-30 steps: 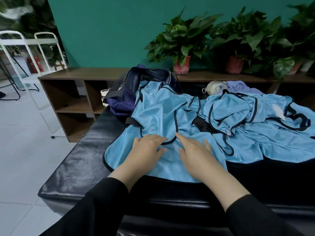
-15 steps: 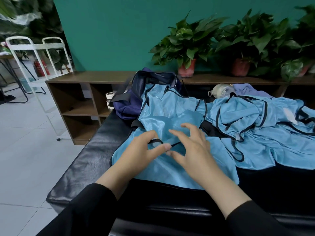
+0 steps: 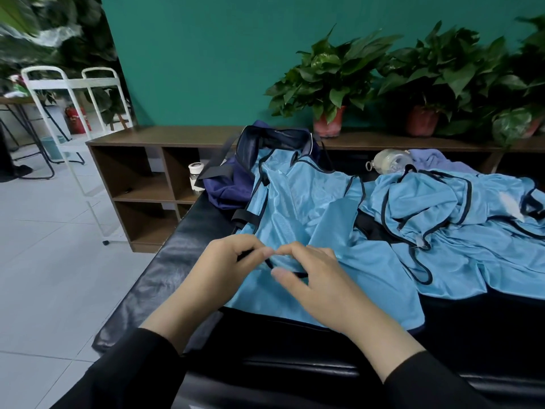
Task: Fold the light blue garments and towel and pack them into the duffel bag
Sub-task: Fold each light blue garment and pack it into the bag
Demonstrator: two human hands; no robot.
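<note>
A garment (image 3: 298, 208) is lying on the tabletop (image 3: 165, 270), a duffel bag (image 3: 236, 184) sitting behind-left, more garments (image 3: 460, 219) heaping right, possibly a towel (image 3: 436, 160) behind.

Left hand (image 3: 224, 268): lay flat on the blue shirt (image 3: 298, 214) before, now its fingers curl and pinch the dark edge.
Right hand (image 3: 317, 286): was flat too, now pinches the same edge.
Blue shirt: middle now lifts into a fold.

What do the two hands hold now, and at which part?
Both the left hand and right hand pinch the near light blue garment at its dark-trimmed edge.
</note>
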